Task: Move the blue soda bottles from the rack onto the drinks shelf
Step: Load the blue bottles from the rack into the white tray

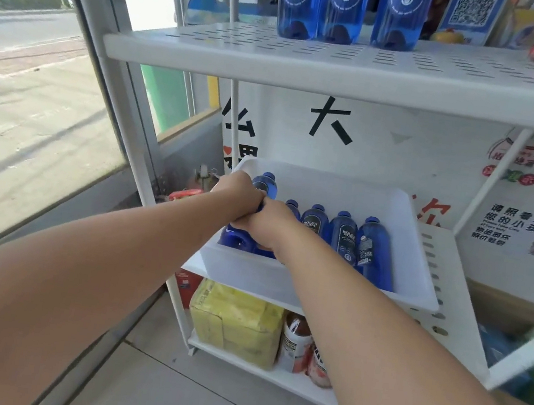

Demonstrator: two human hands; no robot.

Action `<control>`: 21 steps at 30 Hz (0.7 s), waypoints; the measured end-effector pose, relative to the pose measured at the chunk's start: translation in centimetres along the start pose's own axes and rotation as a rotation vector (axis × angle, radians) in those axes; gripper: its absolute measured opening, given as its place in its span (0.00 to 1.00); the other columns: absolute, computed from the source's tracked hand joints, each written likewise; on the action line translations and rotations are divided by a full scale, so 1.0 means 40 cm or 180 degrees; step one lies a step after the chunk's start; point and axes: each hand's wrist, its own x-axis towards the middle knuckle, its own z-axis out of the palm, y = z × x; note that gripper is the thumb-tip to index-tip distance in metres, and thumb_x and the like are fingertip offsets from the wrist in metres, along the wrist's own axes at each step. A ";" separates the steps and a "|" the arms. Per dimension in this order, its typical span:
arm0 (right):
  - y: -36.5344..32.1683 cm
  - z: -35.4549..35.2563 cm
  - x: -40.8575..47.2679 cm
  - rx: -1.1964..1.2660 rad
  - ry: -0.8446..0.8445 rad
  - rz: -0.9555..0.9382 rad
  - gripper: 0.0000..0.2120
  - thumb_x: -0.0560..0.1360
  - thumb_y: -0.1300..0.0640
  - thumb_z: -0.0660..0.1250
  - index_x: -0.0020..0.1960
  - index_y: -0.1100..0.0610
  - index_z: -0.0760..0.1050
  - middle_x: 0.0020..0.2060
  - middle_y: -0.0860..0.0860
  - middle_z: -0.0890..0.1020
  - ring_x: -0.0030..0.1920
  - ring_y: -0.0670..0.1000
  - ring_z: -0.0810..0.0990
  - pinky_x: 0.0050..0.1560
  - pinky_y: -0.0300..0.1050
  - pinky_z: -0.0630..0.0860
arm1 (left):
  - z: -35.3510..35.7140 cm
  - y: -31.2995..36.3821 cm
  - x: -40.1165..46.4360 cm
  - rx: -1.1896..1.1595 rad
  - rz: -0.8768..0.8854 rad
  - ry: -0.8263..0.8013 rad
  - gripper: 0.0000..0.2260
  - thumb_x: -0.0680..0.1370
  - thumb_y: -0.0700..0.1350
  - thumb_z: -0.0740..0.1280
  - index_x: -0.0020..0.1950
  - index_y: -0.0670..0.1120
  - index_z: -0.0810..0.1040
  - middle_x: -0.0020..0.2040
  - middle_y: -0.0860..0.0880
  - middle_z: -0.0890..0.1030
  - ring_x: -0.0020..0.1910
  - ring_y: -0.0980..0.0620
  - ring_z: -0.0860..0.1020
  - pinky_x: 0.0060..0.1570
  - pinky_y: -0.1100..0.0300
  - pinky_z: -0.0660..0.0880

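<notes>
Both arms reach forward into the white bin on the rack's middle level, and the two hands meet at its left end. The left hand point(239, 191) is curled shut around the neck of a blue soda bottle point(265, 184) whose cap pokes out just past its knuckles. The right hand point(269, 225) is pressed up against it, fingers wrapped down over another blue bottle point(236, 237) lying lower in the bin, so I'd say both hands are gripping, though the fingertips are mostly hidden. Just right of the right hand, a row of blue soda bottles point(345, 236) leans inside the white bin point(420, 260), four I can count for sure, dark labels facing up. Below the hands, on the bottom level, there's a yellow pack point(234, 322) and a couple of jars, not part of this job. Up above and beyond the hands, the perforated drinks shelf point(349, 62) already has three blue bottles point(343, 5) standing upright, two side by side and the third just right of them. So my read: roughly a third done, three placed, about six left counting the two being grabbed now. Plenty of bare shelf to either side of those three, so room shouldn't be an issue.
</notes>
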 end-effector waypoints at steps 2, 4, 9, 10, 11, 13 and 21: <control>0.004 0.003 0.000 -0.0042 -0.0007 -0.0008 0.21 0.77 0.51 0.66 0.68 0.58 0.71 0.58 0.59 0.80 0.57 0.58 0.79 0.62 0.53 0.77 | 0.005 -0.003 0.003 -0.0012 0.0061 0.0085 0.11 0.81 0.48 0.61 0.50 0.40 0.74 0.33 0.47 0.67 0.45 0.45 0.71 0.44 0.56 0.68; 0.011 0.008 -0.001 0.0030 0.0023 -0.0026 0.24 0.76 0.49 0.67 0.69 0.56 0.69 0.58 0.57 0.80 0.57 0.58 0.79 0.61 0.54 0.77 | 0.009 -0.009 0.002 -0.0040 0.0102 0.0139 0.11 0.80 0.49 0.62 0.44 0.42 0.72 0.31 0.48 0.65 0.43 0.46 0.70 0.44 0.57 0.68; 0.033 -0.006 -0.046 0.0217 0.0137 -0.0207 0.19 0.71 0.49 0.73 0.59 0.55 0.74 0.47 0.50 0.82 0.48 0.52 0.79 0.48 0.44 0.77 | -0.037 -0.005 -0.081 0.0088 0.0532 0.0216 0.17 0.81 0.51 0.59 0.36 0.43 0.68 0.34 0.46 0.71 0.41 0.44 0.73 0.39 0.57 0.69; 0.036 -0.021 -0.062 0.0134 0.0238 -0.0222 0.15 0.71 0.50 0.72 0.54 0.56 0.75 0.42 0.49 0.80 0.43 0.50 0.77 0.42 0.42 0.74 | -0.054 -0.012 -0.111 0.0098 0.0742 0.0266 0.16 0.81 0.52 0.58 0.40 0.42 0.72 0.37 0.45 0.75 0.42 0.44 0.75 0.39 0.56 0.71; 0.038 -0.037 -0.081 0.0021 0.0376 -0.0215 0.11 0.72 0.52 0.71 0.49 0.56 0.76 0.39 0.49 0.78 0.40 0.50 0.75 0.38 0.41 0.71 | -0.072 -0.026 -0.146 0.0081 0.0989 0.0343 0.14 0.80 0.52 0.58 0.44 0.44 0.76 0.40 0.46 0.78 0.42 0.44 0.78 0.40 0.55 0.74; 0.018 -0.086 -0.136 -0.0161 0.0526 -0.0280 0.08 0.71 0.53 0.70 0.41 0.56 0.74 0.35 0.50 0.75 0.35 0.50 0.71 0.34 0.43 0.68 | -0.128 -0.049 -0.235 -0.0069 0.1542 0.0617 0.11 0.76 0.52 0.58 0.41 0.50 0.78 0.38 0.51 0.82 0.39 0.48 0.80 0.41 0.54 0.78; -0.190 -0.414 -0.358 -0.0150 0.2159 -0.1249 0.07 0.71 0.52 0.71 0.36 0.53 0.80 0.26 0.48 0.82 0.28 0.42 0.79 0.29 0.34 0.71 | -0.436 0.113 -0.304 -0.1917 0.2448 0.1676 0.08 0.76 0.43 0.68 0.53 0.52 0.83 0.46 0.60 0.84 0.46 0.64 0.82 0.49 0.72 0.76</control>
